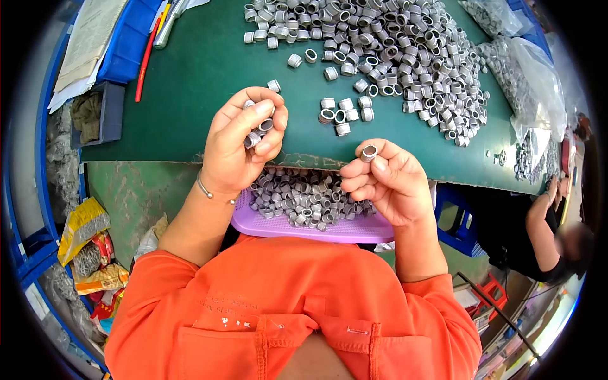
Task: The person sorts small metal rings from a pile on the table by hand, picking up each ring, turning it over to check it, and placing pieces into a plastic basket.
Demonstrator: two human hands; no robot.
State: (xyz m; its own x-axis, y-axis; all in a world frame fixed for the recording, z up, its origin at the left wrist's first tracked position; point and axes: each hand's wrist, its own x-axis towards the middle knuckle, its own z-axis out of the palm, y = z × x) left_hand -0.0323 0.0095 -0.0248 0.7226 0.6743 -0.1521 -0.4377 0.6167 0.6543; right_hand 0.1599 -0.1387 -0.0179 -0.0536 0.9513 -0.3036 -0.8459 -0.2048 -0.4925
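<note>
Several small grey metal rings (252,139) sit in my left hand (244,130), its fingers curled around them above the table's front edge. Between thumb and forefinger, my right hand (392,180) pinches one metal ring (368,152), its round opening facing up. A small group of loose rings (342,129) lies on the green table between and beyond my hands. Farther back spreads a large heap of the same rings (392,54). Below my hands, a purple basket (304,230) at my lap holds many more rings (310,196).
The green table (190,82) has a chipped front edge. At its left are a blue bin (130,44), a red pen (147,63) and a grey box (113,111). Plastic bags of parts (525,82) stand right. A co-worker (525,231) sits beyond a blue stool (457,221).
</note>
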